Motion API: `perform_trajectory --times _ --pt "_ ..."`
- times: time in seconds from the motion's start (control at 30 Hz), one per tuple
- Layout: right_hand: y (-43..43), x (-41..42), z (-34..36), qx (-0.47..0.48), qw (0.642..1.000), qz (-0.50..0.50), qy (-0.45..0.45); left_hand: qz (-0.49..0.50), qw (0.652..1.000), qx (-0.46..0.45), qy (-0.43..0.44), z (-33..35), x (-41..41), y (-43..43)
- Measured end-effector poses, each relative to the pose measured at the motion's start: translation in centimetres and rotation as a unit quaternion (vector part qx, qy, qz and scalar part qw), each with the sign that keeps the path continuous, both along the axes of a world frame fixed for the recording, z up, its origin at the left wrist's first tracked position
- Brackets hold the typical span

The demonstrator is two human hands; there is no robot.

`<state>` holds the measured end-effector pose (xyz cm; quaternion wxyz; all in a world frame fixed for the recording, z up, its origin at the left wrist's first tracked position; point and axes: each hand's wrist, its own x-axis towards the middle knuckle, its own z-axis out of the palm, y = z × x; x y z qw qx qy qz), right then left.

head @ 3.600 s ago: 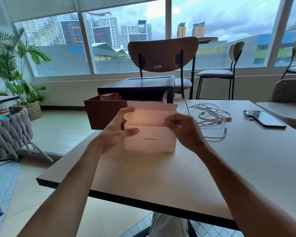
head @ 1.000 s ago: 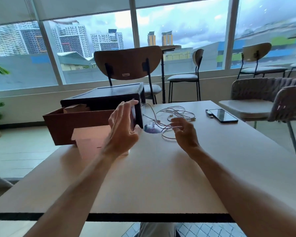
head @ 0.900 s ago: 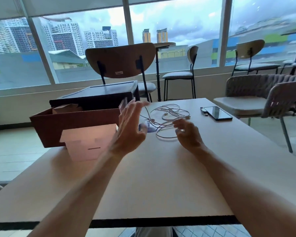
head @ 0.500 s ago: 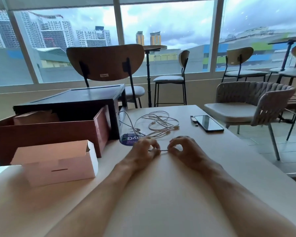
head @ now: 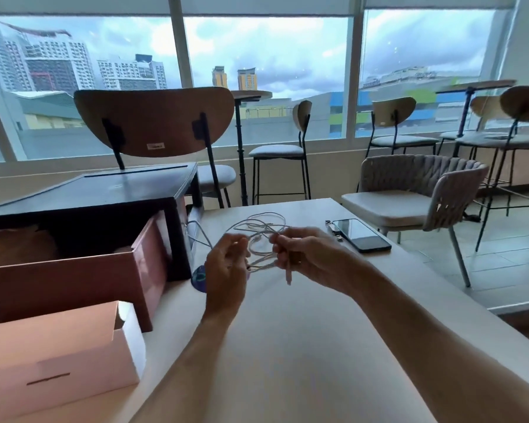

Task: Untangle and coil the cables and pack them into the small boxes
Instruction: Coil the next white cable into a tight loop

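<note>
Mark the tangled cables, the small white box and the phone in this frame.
tangled cables (head: pixel 260 236), head view, on the looped strands mid-bundle.
small white box (head: pixel 74 364), head view, on its front face.
phone (head: pixel 361 235), head view, on the middle of its dark screen.

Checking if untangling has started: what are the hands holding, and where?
The tangled white cables: left hand pinches their loops, right hand grips strands just above a dangling plug.
</note>
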<state>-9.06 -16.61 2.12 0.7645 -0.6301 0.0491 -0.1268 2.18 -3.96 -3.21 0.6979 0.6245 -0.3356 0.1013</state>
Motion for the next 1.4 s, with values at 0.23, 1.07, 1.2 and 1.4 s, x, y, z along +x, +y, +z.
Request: perform_trajectory --times 0.23,1.07,1.2,1.4 --pt "0.1 2.7 4.9 0.014 0.995 0.093 0.022 -0.029 0.985 -0.100 0.141 1.4 0.7 0.3" --pt "-0.6 0.8 12.2 0.442 0.847 -0.062 -0.287 -0.059 0.935 0.279 -0.213 15.6 1.0 1.9" --pt "-1.1 0.8 11.5 0.380 0.869 -0.194 -0.250 -0.061 0.921 0.291 -0.251 16.5 -0.4 2.2" --pt "1.0 1.0 10.7 0.002 0.930 -0.337 -0.148 -0.077 0.921 0.251 -0.286 17.5 -1.3 2.8"
